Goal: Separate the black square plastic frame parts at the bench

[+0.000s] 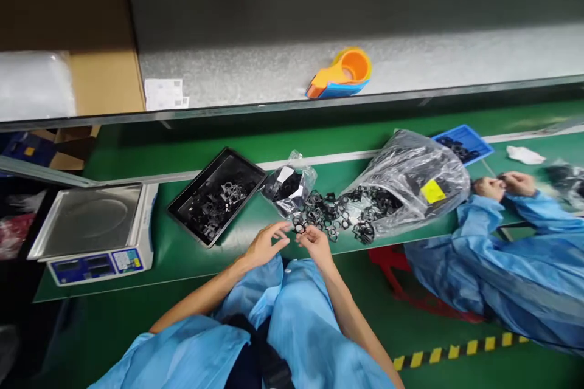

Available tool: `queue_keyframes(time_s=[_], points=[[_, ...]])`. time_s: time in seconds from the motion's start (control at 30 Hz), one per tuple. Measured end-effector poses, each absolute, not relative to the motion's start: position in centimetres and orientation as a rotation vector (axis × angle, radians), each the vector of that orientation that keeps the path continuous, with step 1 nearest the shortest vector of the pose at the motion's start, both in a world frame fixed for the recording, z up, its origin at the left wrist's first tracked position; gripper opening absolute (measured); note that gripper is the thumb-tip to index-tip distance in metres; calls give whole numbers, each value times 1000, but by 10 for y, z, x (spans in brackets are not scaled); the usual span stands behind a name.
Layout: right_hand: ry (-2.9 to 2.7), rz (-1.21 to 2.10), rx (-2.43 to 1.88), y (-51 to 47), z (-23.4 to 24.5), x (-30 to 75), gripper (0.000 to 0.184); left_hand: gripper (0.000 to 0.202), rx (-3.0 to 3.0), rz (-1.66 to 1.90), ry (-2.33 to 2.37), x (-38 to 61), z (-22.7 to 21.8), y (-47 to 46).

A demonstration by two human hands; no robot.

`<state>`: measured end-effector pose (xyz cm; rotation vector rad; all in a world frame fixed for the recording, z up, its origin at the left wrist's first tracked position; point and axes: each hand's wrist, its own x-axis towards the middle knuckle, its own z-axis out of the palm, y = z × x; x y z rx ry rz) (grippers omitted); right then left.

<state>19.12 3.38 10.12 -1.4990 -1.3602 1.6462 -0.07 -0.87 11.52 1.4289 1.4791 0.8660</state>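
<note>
My right hand (316, 247) pinches a small black ring-shaped plastic part (299, 228) at the near edge of a loose pile. Just left of it, my left hand (268, 243) has its thumb and fingers apart, with nothing visible between them. The pile of black plastic parts (322, 209) spreads rightward to the mouth of a large clear plastic bag (424, 164), which lies on its side with more parts in it. Behind my hands is a small clear bag (287, 185) of dark parts with a white label. A black tray (237, 161) to the left holds similar parts.
A weighing scale (95, 225) stands at the left end of the green bench (176, 261). Above runs a metal shelf (237, 67) with an orange tape dispenser (340, 73). At right, a co-worker's hands (504, 185) are near a blue tray (481, 144).
</note>
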Motion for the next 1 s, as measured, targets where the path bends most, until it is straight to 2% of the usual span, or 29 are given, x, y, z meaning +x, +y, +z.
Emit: queue_keyframes(time_s=[0.17, 0.3, 0.5, 0.73, 1.0], points=[[-1163, 1784, -1379, 18, 122, 174, 49, 17, 1413, 773, 1435, 1, 117, -10], [-1073, 1781, -1384, 23, 128, 177, 51, 17, 1478, 682, 1442, -14, 119, 10], [-1050, 1774, -1428, 29, 130, 184, 56, 20, 1619, 623, 1681, -35, 99, 100], [-1026, 1749, -1532, 16, 125, 197, 56, 17, 1721, 526, 1718, -36, 72, 129], [-1049, 1695, -1607, 8, 114, 208, 45, 11, 1589, 663, 1710, -38, 78, 112]])
